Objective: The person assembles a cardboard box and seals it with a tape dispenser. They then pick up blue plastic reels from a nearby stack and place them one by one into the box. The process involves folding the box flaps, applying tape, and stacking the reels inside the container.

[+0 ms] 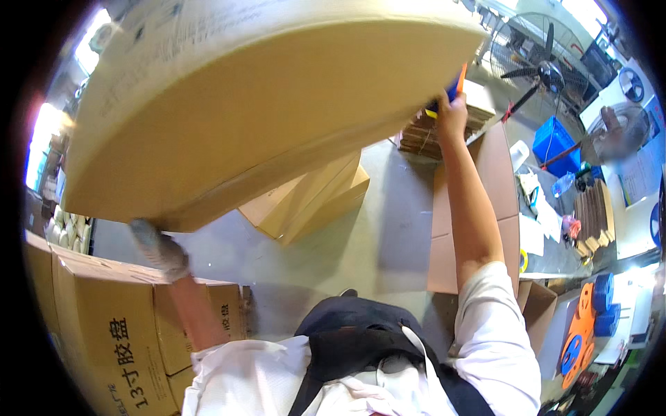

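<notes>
A large cardboard box (270, 125) fills the upper part of the view, raised and tilted in front of me. At its lower left corner my left hand (161, 249), in a pale glove, grips the bottom edge; the fingertips are partly hidden. My right arm is stretched far forward along the box's right side. There my right hand (452, 114) is closed around a blue-and-orange handheld tool (456, 87), mostly hidden by the box and the hand, so its exact kind is unclear.
Another closed carton (312, 201) lies on the floor beneath. Stacked cartons (104, 326) stand at lower left. To the right are an open carton (479, 215), flattened cardboard (423, 135), a cluttered bench (555, 243), a blue crate (555, 145), a standing fan (541, 73) and orange and blue reels (586, 326).
</notes>
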A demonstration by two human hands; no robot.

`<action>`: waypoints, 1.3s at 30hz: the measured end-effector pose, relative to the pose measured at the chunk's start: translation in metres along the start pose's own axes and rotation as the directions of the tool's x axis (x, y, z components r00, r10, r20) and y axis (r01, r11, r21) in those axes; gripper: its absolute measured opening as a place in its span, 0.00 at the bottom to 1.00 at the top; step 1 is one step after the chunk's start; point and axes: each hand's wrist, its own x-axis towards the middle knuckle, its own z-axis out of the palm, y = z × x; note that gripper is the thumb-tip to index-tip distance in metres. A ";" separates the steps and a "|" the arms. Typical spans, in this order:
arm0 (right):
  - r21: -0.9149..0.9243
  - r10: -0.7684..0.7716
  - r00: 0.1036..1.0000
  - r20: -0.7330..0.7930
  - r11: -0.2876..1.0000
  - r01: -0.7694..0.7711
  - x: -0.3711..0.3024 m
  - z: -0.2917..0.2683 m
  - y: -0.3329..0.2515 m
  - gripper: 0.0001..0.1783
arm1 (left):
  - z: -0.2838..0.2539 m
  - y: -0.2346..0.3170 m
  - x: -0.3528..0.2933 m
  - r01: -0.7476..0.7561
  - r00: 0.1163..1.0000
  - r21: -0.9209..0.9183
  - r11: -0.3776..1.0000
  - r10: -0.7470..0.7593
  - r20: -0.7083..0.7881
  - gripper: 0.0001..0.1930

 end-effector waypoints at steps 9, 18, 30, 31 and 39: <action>0.023 0.449 0.838 0.310 0.878 -0.478 -0.224 -0.123 0.196 0.26 | 0.152 0.057 -0.105 0.850 0.495 -0.044 0.524 -0.770 0.403 0.27; -0.312 0.927 0.289 -0.239 0.209 -0.927 -0.506 -0.488 0.318 0.28 | 0.248 0.284 -0.249 0.323 0.696 0.453 0.831 -0.533 0.481 0.36; -0.198 0.777 0.614 -0.137 0.586 -0.786 -0.350 -0.600 0.354 0.28 | 0.543 0.778 -0.545 0.612 -0.168 0.240 0.754 -0.172 0.971 0.53; -0.097 0.810 0.578 -0.095 0.571 -0.816 -0.343 -0.605 0.371 0.21 | 0.556 0.785 -0.558 0.594 -0.122 0.234 0.770 -0.202 0.972 0.55; -0.414 0.525 0.851 0.031 0.781 -0.467 -0.161 -0.525 0.426 0.28 | 0.568 0.724 -0.575 0.691 -0.024 0.190 0.698 -0.240 0.971 0.47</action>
